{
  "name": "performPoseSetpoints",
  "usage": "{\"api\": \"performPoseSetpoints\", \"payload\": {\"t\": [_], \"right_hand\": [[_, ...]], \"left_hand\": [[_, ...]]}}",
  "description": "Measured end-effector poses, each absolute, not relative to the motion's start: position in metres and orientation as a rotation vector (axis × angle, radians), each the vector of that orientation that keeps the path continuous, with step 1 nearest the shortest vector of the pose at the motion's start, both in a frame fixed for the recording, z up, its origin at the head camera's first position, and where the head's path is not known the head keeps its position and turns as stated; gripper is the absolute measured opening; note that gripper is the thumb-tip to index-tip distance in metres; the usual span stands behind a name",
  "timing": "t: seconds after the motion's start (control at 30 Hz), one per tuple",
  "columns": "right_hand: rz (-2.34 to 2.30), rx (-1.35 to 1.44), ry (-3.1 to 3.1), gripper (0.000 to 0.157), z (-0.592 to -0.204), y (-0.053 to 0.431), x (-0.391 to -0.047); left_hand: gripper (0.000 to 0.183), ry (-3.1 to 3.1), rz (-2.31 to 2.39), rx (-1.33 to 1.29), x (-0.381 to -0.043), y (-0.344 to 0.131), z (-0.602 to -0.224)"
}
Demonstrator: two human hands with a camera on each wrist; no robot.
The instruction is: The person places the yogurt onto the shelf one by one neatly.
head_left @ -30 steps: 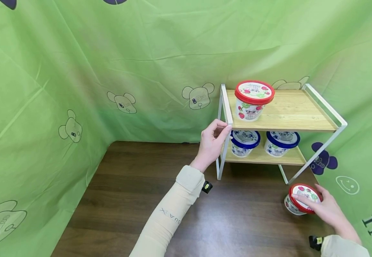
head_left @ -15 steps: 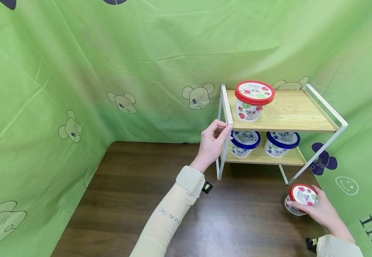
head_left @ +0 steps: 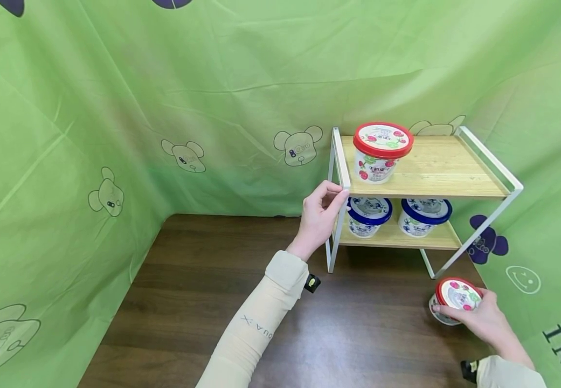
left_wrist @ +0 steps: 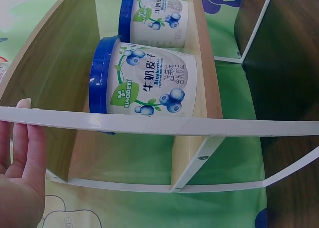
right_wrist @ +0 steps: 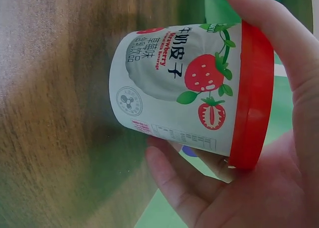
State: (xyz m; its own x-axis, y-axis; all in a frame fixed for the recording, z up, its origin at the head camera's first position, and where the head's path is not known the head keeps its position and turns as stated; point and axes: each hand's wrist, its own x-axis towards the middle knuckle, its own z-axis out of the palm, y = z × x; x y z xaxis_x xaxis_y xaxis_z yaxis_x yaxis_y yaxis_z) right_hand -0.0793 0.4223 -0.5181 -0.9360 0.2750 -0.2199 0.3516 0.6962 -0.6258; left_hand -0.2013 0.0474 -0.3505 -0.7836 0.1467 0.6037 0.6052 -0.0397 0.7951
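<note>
My left hand (head_left: pixel 320 213) pinches the front left corner of a two-tier shelf rack's white frame (left_wrist: pixel 149 122). At the table's right side my right hand (head_left: pixel 489 323) grips a red-lidded strawberry milk tub (right_wrist: pixel 174 83), thumb on one side and fingers round the other. This tub (head_left: pixel 455 296) is upright at the table surface; I cannot tell whether its base touches. A second red-lidded tub (head_left: pixel 377 156) stands on the upper shelf, at its left. Two blue-lidded blueberry tubs, a left one (head_left: pixel 365 221) and a right one (head_left: pixel 421 218), stand on the lower shelf.
The rack's upper board (head_left: pixel 445 167) overhangs the blue lids. Its slanted right leg (head_left: pixel 479 240) comes down just behind the held tub. Green printed cloth (head_left: pixel 231 108) encloses the dark wooden table (head_left: pixel 202 291) at the back and sides.
My right hand has shifted slightly left, and its thumb has come down from the lid onto the tub's side, closing the grip. The left hand and the rack stay put.
</note>
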Motion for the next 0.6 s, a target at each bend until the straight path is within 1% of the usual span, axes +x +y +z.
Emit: {"api": "performPoseSetpoints", "payload": {"t": [0.23,0.6], "right_hand": [[-1.003,0.53,2.784,0.123,-0.5161,0.4228,-0.0791],[-0.935,0.453,2.944,0.115,-0.5206,0.4246,-0.078]], "left_hand": [[0.006,-1.912,-1.89,-0.793,-0.2013,0.0474,-0.3508],[0.005,-1.901,-1.887,-0.794,-0.203,0.0481,-0.3522]]}}
